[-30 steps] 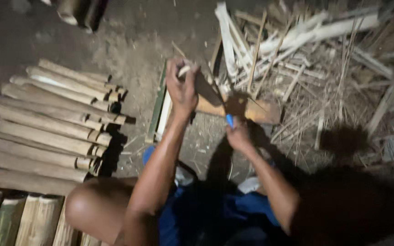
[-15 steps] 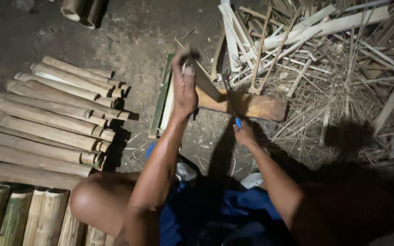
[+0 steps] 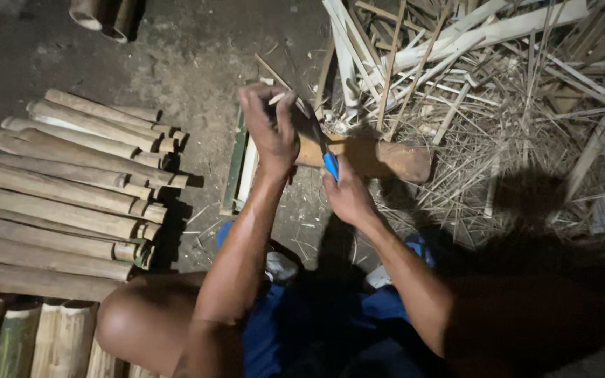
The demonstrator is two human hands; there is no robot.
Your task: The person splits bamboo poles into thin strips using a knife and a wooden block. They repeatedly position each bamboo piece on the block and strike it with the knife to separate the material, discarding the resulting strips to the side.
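Observation:
My left hand (image 3: 269,129) is closed around a thin pale bamboo strip (image 3: 275,99), holding it upright over a brown wooden block (image 3: 379,157) on the dirt floor. My right hand (image 3: 346,196) grips a knife by its blue handle (image 3: 330,165). The dark blade (image 3: 307,114) runs up and away beside my left hand, against the strip. Both hands sit close together above the near end of the block.
A stack of cut bamboo poles (image 3: 71,182) lies at left, with greener bamboo sections (image 3: 22,339) below it. A heap of split bamboo strips and shavings (image 3: 498,91) covers the upper right. Flat green-edged bamboo slats (image 3: 241,168) lie left of the block. My bent knee (image 3: 141,322) is in front.
My left hand has shifted slightly down and toward the block with the strip. My right hand and the knife have moved left, closer to my left hand.

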